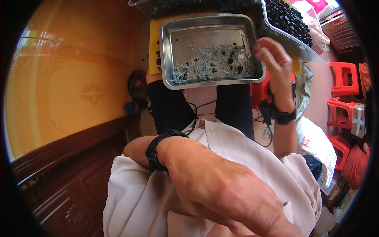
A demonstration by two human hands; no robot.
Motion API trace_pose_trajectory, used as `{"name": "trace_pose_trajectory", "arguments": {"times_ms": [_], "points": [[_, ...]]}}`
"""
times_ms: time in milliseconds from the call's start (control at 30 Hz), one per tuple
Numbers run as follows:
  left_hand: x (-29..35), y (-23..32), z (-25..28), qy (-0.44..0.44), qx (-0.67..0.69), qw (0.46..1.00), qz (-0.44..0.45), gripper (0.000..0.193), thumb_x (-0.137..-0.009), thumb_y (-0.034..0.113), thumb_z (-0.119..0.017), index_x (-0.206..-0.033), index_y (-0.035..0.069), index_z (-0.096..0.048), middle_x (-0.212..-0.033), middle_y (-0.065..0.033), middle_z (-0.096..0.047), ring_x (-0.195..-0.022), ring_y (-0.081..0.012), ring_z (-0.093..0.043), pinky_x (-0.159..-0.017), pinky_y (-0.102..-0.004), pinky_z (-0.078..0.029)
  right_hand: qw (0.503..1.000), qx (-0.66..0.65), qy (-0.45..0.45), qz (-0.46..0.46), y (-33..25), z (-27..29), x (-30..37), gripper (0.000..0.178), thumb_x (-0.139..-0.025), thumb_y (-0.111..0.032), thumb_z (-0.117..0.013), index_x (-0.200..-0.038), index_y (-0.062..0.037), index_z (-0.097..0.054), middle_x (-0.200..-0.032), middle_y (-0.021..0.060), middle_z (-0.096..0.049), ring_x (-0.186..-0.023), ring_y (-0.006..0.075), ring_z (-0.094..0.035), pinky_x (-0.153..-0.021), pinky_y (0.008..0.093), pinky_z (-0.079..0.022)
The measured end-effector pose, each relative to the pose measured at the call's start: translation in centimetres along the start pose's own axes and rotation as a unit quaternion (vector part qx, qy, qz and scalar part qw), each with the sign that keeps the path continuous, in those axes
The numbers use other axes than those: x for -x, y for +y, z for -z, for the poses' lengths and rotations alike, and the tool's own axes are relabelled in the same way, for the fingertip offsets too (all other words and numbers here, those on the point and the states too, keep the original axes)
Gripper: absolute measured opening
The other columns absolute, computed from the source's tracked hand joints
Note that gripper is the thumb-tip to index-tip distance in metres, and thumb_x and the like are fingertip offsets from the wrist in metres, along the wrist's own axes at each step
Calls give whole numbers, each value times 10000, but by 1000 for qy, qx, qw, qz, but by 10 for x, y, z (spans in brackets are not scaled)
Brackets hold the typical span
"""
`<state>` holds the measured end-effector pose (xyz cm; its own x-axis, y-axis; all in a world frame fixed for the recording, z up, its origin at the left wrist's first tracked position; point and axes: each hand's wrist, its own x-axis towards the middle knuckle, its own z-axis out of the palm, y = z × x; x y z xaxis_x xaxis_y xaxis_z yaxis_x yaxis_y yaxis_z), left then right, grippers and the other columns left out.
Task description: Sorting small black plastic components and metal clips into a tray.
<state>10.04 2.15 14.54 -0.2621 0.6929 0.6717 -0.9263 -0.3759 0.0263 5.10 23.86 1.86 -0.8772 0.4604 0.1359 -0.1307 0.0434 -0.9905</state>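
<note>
Across my lap a metal tray (pixel 167 51) holds a heap of small silvery screws (pixel 213 59) mixed with a few black round pieces. My right hand (pixel 277 59) is at the tray's right rim, its fingers curled in toward the screws; whether a small piece is between the fingertips does not show. Low in the view, in front of my light shirt, my left hand (pixel 233 193) reaches to the right, away from the tray. Its fingers are bent and closed, with the tips mostly hidden. A tiny dark bit (pixel 285 204) shows beside the knuckles.
A clear bin (pixel 290 46) of black round pieces (pixel 286 19) stands beyond the tray at right. A yellow board (pixel 154 63) lies under the tray. Red stools (pixel 344 79) and a white sack (pixel 316 142) are on the right. A wooden panel (pixel 71 79) closes off the left.
</note>
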Motion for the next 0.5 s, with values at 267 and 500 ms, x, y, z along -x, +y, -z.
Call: {"name": "trace_pose_trajectory", "arguments": {"times_ms": [267,500], "points": [[15,76,19,-34,-528,836,146,123,-807,44,-594,-892,-40,-623,-898,-150,-633,-758,-257,-601,-657,-304,-484,933,262,-231,83,23,-92,29,195,-748,-76,-633,-938,-38,-652,-921,168,-618,-813,319,-609,-692,366,-490],[76,149,68,340,-899,201,188,122,-751,13,-593,-870,28,-615,-795,-95,-624,-738,-230,-574,-669,-324,-459,834,429,-337,79,45,-142,7,144,-725,-164,-669,-814,-52,-663,-774,165,-643,-746,350,-635,-644,419,-506]]}}
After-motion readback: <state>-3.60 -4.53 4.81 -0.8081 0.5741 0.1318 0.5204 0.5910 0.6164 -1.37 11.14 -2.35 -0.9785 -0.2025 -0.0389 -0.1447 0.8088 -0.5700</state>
